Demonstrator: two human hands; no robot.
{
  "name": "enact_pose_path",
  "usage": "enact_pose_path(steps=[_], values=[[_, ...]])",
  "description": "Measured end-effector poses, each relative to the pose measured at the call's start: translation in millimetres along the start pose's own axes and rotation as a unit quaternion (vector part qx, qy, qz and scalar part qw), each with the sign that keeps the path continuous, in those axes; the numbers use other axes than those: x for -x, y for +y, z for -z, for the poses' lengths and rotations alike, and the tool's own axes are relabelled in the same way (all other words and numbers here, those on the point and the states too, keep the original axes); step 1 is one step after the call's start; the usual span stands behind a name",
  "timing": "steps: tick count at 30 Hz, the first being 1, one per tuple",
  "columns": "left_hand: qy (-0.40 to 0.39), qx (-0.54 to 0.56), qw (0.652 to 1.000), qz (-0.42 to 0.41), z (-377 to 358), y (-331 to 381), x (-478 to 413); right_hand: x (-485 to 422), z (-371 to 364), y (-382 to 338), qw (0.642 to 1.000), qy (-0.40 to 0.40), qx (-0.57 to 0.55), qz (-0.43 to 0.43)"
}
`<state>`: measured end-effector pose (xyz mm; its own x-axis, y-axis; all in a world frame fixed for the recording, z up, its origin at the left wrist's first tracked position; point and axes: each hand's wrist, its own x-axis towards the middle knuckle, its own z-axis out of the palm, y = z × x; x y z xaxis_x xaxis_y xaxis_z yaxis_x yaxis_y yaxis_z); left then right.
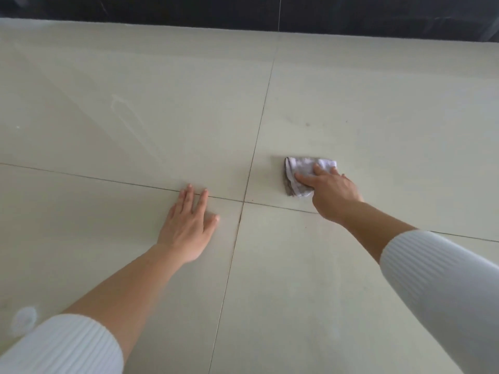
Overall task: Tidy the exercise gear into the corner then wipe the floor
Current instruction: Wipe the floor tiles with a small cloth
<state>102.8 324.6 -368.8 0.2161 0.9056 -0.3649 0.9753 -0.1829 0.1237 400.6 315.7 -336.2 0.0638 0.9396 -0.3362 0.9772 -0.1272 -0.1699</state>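
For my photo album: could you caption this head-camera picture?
Right hand presses a cloth on the tiled floor; left hand rests flat.

cloth [300, 168] on floor [135, 103] | right hand [333, 195] atop | left hand [187, 225] leftward (on floor)

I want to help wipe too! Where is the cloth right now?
In the head view the cloth lies on the floor right of centre, pressed under the right hand, just past where the tile lines cross.
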Motion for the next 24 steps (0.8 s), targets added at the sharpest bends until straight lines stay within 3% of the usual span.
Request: enact_pose_path(steps=[2,7,12,16,22,24], values=[[0.027,-0.011,0.999,-0.043,5.2,-14.6,-27.9,-6.8,-5.5,-23.2,0.998,0.011,-0.030,-0.058],[0.102,-0.009,0.987,-0.124,18.5,-40.2,-101.0,-19.1,-29.1,-84.6,0.994,0.037,-0.046,-0.095],[0.130,0.049,0.981,-0.135,14.1,-49.7,-109.6,23.1,-50.8,-125.0,0.997,0.068,0.012,-0.017],[0.122,0.052,0.981,-0.139,19.6,-50.3,-108.7,60.9,-59.8,-145.6,0.998,-0.020,0.038,0.038],[0.124,0.048,0.983,-0.129,19.9,-47.2,-107.7,26.7,-24.9,-126.0,0.996,-0.082,-0.002,0.024],[0.127,0.047,0.982,-0.127,17.5,-47.8,-107.6,2.3,-11.9,-113.9,0.997,-0.070,-0.018,-0.001]])
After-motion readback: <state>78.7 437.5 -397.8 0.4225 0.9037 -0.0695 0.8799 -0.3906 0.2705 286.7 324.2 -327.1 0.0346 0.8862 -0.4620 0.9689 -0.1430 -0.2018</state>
